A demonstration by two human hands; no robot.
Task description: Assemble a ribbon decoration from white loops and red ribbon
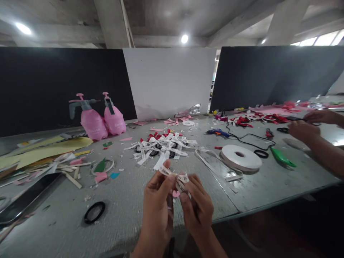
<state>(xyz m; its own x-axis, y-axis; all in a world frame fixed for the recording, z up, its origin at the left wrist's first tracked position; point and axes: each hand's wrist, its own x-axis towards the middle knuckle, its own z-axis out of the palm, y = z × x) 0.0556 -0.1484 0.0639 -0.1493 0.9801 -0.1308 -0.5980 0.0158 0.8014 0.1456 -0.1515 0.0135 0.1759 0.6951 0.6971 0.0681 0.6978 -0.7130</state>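
A white ribbon [180, 184] printed with dark lettering is looped between my two hands, above the table's front part. My left hand [159, 195] pinches it between thumb and fingers. From the other side, my right hand [197, 202] has its fingers closed on the same ribbon. Just beyond my hands lies a pile of white ribbon bows [163, 147], with red ribbon and black rings among them. To the right a large roll of white ribbon [231, 157] lies flat, a loose strip trailing from it.
Left are two pink spray bottles [92, 125], yellow paper [59, 150], a dark phone-like slab [27, 199] and a black ring [94, 212]. Right are a blue glue gun [218, 132], a green tool [281, 157] and red bows [242, 120]. Another person's hands [305, 130] work at far right.
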